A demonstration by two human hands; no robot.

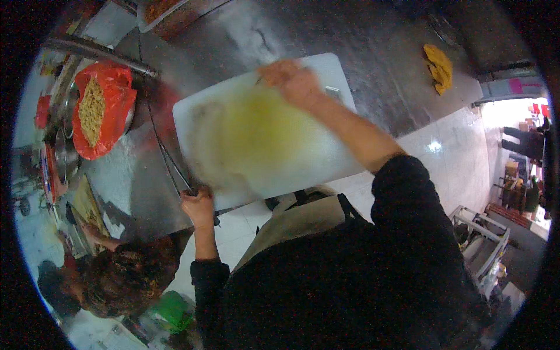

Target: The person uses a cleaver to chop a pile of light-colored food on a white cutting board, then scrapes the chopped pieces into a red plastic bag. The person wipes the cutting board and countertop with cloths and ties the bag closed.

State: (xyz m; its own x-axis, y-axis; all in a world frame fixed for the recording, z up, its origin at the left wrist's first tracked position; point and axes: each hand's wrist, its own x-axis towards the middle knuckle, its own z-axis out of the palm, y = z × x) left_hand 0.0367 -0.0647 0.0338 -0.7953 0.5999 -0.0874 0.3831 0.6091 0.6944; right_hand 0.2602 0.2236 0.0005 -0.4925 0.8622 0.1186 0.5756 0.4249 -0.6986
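Note:
A white cutting board (310,162) lies tilted on a metal table, with a yellowish patch across its middle. My right hand (291,83) is blurred over the board's far edge, its fingers curled; whether it holds something cannot be told. At the board's near left corner, my left hand (199,201) is closed around the dark end of a thin metal rod or pair of tongs (168,157), which reaches up and left. Left of it, a red plastic bag (127,94) lies open with pale chopped food (92,113) in it, seemingly in a metal bowl.
A yellow cloth (439,69) lies on the metal table (385,57) at the right. A metal pipe (105,54) juts in at the upper left. Another person (127,280) works at the lower left, near a green thing (173,310). A metal frame (481,245) stands lower right.

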